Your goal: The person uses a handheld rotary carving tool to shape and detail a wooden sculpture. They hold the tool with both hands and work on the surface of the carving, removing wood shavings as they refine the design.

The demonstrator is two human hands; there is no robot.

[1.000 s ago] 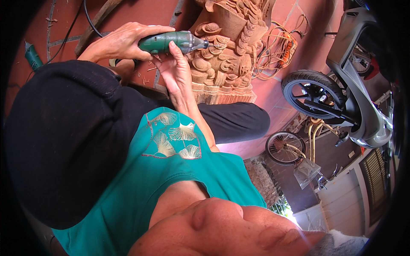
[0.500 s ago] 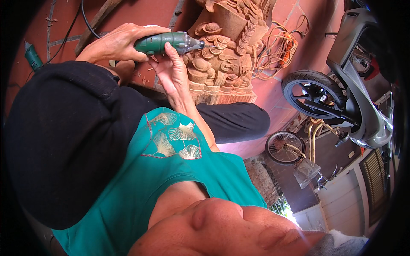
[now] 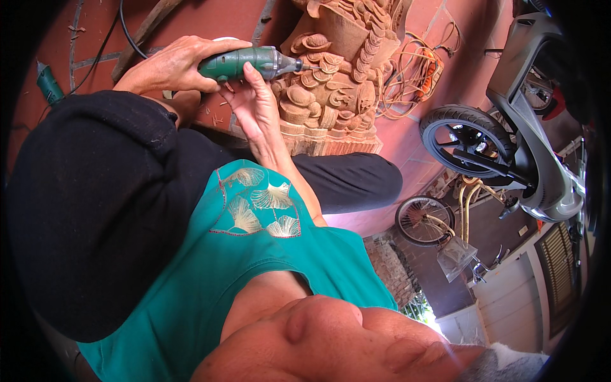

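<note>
My left hand point(image 3: 170, 65) is closed round the back of a green rotary tool point(image 3: 230, 63) with a grey collar. Palm up, my right hand point(image 3: 256, 105) steadies the same tool near its front, the thumb pressed on its side. The tool lies nearly level, and its thin bit point(image 3: 310, 67) meets the carved coins of a reddish-brown wood carving point(image 3: 337, 89). Whether the bit touches or hovers just over the surface is hard to tell. The carving stands on the tiles beyond my bent knees, dense with rounded shapes in relief.
A second green tool point(image 3: 48, 84) lies at the far left by a dark cord. Near my left hand is a wooden length point(image 3: 147, 33). Right of the carving lies a tangled orange cord point(image 3: 425, 73). A motorbike wheel point(image 3: 468, 141) and a bicycle point(image 3: 425, 220) stand farther right.
The rotary tool and both hands have shifted very slightly left, its bit sitting a little differently on the carved coins. Everything else stays as it was.
</note>
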